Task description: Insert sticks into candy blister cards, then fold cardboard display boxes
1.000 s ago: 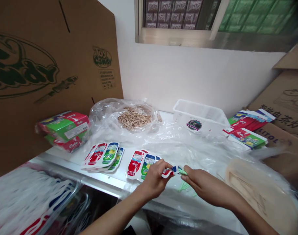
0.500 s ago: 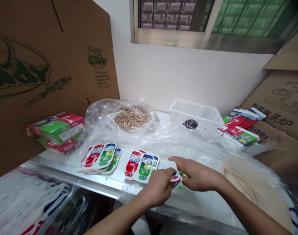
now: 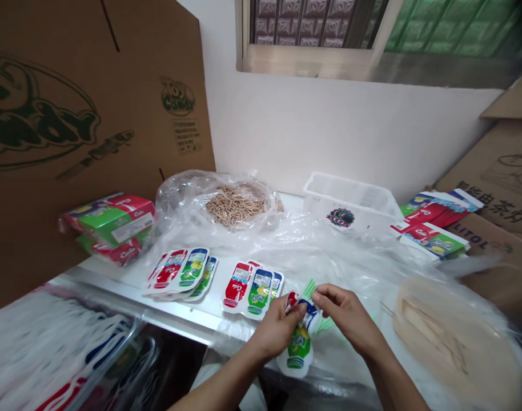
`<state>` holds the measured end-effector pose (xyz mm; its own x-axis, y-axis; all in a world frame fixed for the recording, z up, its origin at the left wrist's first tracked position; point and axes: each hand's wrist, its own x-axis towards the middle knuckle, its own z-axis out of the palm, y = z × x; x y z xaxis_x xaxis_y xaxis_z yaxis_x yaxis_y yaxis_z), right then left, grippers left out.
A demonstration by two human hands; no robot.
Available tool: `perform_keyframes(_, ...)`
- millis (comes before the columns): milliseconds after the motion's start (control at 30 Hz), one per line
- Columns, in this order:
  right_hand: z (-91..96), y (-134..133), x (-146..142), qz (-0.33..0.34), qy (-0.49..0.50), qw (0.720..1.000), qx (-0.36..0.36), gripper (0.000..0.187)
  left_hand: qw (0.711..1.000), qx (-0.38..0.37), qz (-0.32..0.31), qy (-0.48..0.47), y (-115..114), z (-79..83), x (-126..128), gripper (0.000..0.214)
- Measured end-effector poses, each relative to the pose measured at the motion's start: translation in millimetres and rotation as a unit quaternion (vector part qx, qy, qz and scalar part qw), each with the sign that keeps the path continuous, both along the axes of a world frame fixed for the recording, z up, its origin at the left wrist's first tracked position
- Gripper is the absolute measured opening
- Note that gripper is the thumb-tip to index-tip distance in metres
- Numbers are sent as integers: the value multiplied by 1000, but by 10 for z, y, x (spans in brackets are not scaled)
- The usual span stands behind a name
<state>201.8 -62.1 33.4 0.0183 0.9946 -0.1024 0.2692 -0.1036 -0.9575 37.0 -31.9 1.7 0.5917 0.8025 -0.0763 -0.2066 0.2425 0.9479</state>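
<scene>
My left hand (image 3: 276, 331) grips a bottle-shaped printed pouch (image 3: 298, 349) with a green label, which hangs down toward me. At the pouch's top my right hand (image 3: 345, 311) pinches with closed fingers. Thin green sticks (image 3: 317, 292) lie on clear plastic just beyond my fingers. Two small piles of similar pouches lie flat on the white table: one (image 3: 253, 286) just left of my hands, another (image 3: 182, 273) further left.
A clear bag of tan sticks (image 3: 234, 204) sits at the back, a white plastic basket (image 3: 349, 200) to its right. Wrapped red-green packs (image 3: 111, 226) lie left, flat printed cartons (image 3: 434, 227) right. Cardboard boxes stand on both sides. A pale bag (image 3: 453, 337) lies at right.
The pouch has been turned from lying sideways between my hands to hanging upright with its green label showing. Both hands have stayed close together at its top.
</scene>
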Motion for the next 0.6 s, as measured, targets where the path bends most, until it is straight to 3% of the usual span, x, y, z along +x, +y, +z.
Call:
perform_keyframes(167,25,-22,-15,-6,-6,1000,18,30,997,-57,13,-41,-54,-3,39,31)
perform_keyframes(400,-39,-81,-89,-53,-7,998,40,15,995,-66,45,-51,-116,17,99,33)
perform_keyframes(600,-22,-113,-157,-90,20,995,32,30,996,-57,32,-57,-116,5,88,31)
